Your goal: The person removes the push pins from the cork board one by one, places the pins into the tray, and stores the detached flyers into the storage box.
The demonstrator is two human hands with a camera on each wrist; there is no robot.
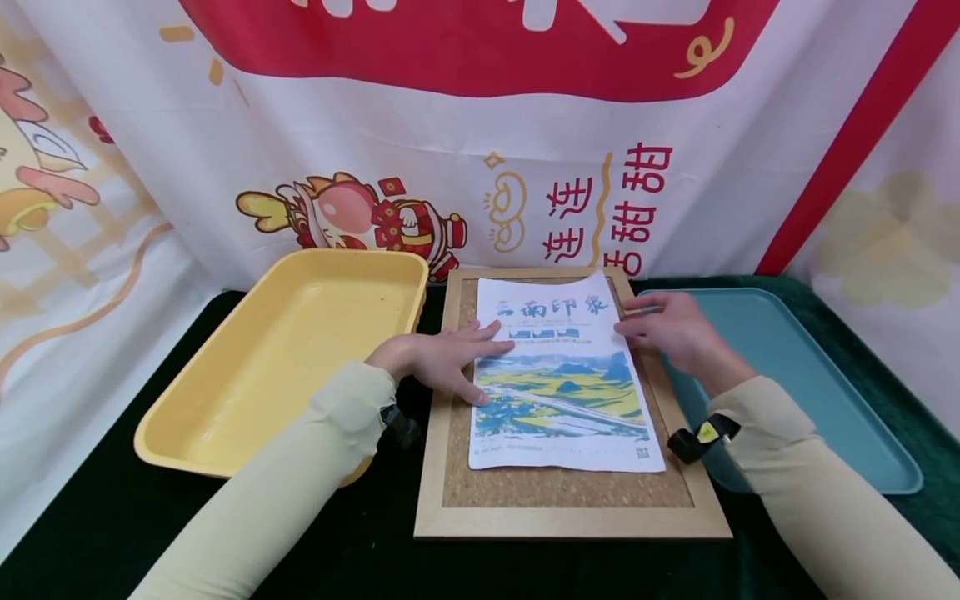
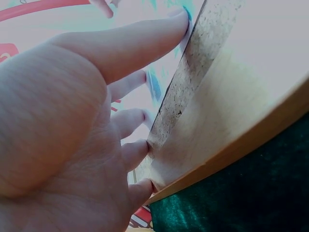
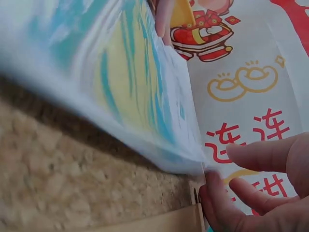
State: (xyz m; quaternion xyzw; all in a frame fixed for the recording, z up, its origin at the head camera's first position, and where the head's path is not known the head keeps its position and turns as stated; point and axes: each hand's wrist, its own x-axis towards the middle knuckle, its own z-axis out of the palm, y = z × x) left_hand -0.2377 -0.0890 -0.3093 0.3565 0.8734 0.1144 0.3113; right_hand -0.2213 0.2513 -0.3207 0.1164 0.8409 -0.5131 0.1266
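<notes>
A printed paper poster (image 1: pixel 562 400) with blue lettering and a landscape picture lies on a wood-framed corkboard (image 1: pixel 570 493). My left hand (image 1: pixel 442 360) rests across the poster's left edge with its fingers spread. Along that edge, the left wrist view shows the fingertips (image 2: pixel 145 116) touching paper and board. At the poster's upper right edge is my right hand (image 1: pixel 678 337), its fingers extended. In the right wrist view, the paper's edge rises off the cork and meets a fingertip (image 3: pixel 215 186), while the thumb (image 3: pixel 260 153) stands apart from it.
To the left of the board stands a yellow tray (image 1: pixel 300 342). A flat teal tray (image 1: pixel 810 375) lies to the right, close to the board's frame. Dark green cloth (image 1: pixel 375 550) covers the table, and a printed white and red backdrop (image 1: pixel 450 150) hangs behind.
</notes>
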